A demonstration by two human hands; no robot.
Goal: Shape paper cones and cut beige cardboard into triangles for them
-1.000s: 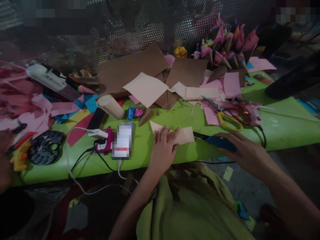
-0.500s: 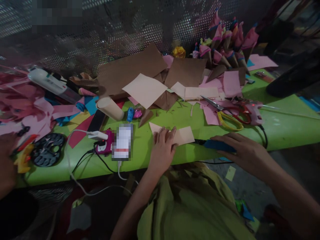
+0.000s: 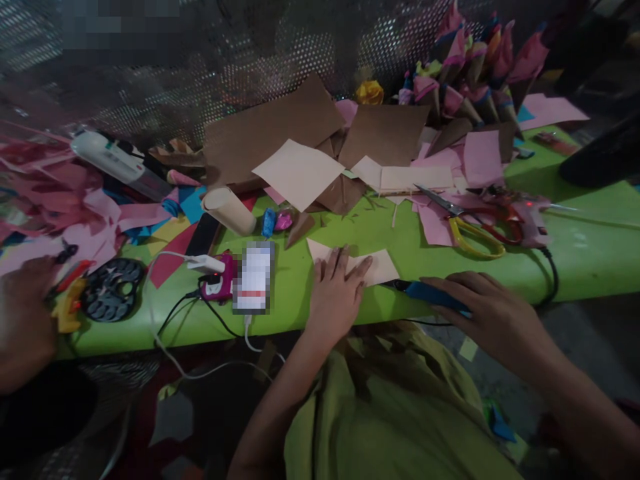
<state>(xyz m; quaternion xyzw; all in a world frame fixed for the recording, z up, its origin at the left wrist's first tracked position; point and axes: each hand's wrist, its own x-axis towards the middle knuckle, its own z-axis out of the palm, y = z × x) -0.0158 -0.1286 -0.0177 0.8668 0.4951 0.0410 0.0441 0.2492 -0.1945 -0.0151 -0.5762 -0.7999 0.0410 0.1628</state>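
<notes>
My left hand [image 3: 337,293] lies flat with its fingers spread on a small cream paper piece [image 3: 383,265] at the near edge of the green table [image 3: 575,253]. My right hand [image 3: 487,313] rests over a blue-handled tool [image 3: 425,292] just right of the paper, its fingers curled around the handle. The tool's dark tip points toward the paper.
Yellow and red scissors [image 3: 475,230] and a pink glue gun [image 3: 530,220] lie at the right. Brown and cream sheets [image 3: 300,170], paper cones [image 3: 470,87], a cardboard roll [image 3: 230,210], a phone [image 3: 254,277] with cables, and pink scraps cover the table. Another person's hand [image 3: 25,320] is at far left.
The view has shifted slightly, so everything sits a little further right. My left hand's fingers have spread on the paper. My right hand stays on the blue tool.
</notes>
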